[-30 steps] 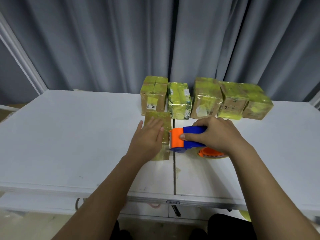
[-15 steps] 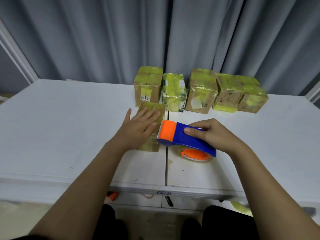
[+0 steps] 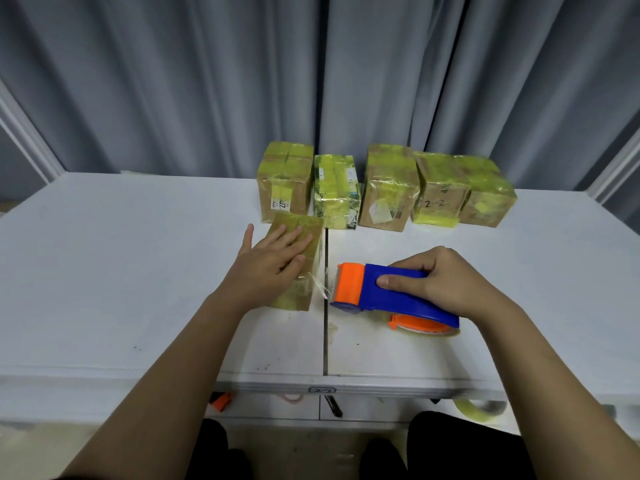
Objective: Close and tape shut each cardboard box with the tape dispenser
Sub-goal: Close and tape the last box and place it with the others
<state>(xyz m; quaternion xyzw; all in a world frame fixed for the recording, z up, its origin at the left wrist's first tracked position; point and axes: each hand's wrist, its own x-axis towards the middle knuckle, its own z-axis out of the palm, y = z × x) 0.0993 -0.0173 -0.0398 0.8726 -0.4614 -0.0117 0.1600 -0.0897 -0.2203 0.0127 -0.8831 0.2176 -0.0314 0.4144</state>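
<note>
The left hand (image 3: pixel 273 263) lies flat with spread fingers on top of a small cardboard box (image 3: pixel 297 263) in the middle of the white surface (image 3: pixel 104 271). The right hand (image 3: pixel 436 282) grips the blue and orange tape dispenser (image 3: pixel 388 294) just to the right of this box, its toothed orange end towards the box. A thin strip of tape (image 3: pixel 77 288) hangs between them. Five taped boxes (image 3: pixel 384 188) stand in a row behind, near the grey curtain (image 3: pixel 207 81).

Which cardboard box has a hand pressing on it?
The front box, alone before the back row; the left hand lies flat on top of it.
</note>
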